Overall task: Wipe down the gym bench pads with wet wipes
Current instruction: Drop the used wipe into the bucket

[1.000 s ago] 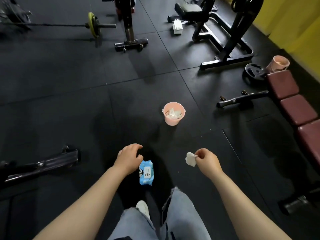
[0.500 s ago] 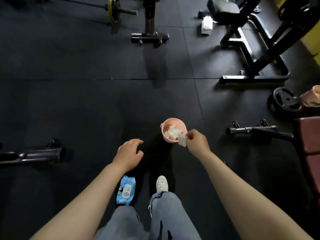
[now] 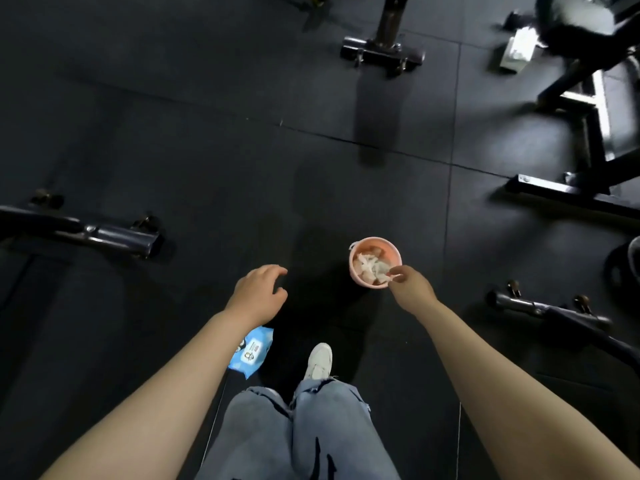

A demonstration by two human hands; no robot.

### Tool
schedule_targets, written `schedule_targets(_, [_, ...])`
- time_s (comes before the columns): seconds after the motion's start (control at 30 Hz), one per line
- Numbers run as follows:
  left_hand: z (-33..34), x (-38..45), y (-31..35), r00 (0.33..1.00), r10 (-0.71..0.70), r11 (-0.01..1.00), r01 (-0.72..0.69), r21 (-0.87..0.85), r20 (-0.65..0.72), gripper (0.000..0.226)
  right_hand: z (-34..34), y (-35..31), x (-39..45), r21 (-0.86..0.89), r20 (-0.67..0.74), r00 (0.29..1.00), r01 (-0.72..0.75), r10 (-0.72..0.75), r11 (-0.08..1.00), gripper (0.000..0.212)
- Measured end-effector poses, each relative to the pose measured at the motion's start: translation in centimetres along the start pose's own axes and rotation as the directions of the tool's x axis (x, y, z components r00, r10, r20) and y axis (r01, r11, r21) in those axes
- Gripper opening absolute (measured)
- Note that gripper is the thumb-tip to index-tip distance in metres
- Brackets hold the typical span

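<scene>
A pink bucket (image 3: 360, 282) stands on the black rubber floor and holds several crumpled white wipes. My right hand (image 3: 412, 289) reaches to its near right rim, fingertips pinched on a white wipe (image 3: 383, 276) that hangs just inside the bucket. My left hand (image 3: 259, 292) hovers to the left of the bucket with fingers spread and nothing in it. A blue pack of wet wipes (image 3: 251, 353) lies on the floor, partly hidden under my left forearm. No bench pad shows in this view.
A bench's metal foot (image 3: 97, 233) lies at the left, another (image 3: 540, 310) at the right. A black machine frame (image 3: 588, 133), a white pack (image 3: 517, 51) and a rack base (image 3: 381, 55) stand further off. My white shoe (image 3: 318, 362) is below the bucket.
My right hand carried the wipe forward from beside my leg to the pink bucket and now has it inside the rim. The view tilted down and the maroon bench pads left the frame.
</scene>
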State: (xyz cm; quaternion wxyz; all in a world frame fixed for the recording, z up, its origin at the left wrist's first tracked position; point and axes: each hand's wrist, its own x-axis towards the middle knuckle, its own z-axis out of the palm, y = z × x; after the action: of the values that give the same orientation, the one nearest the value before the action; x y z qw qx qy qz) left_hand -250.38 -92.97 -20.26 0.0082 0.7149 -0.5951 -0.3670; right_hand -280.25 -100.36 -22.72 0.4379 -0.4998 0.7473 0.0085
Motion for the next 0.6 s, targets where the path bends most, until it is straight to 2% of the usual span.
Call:
schedule_targets(0.27, [4.5, -3.0, -9.0, 0.982, -0.189, 0.974, 0.185, -0.129, -0.022, 0.046, 9.3, -2.1, 0.6, -0.075, 0.125, 0.989, 0.093, -0.083, 0.993, 0.034])
schedule_targets(0.6, [18.6, -3.8, -24.9, 0.911, -0.407, 0.878, 0.409, -0.249, 0.061, 0.042, 31.1, -0.8, 5.9, -0.090, 0.305, 0.947, 0.136, -0.103, 0.987, 0.031])
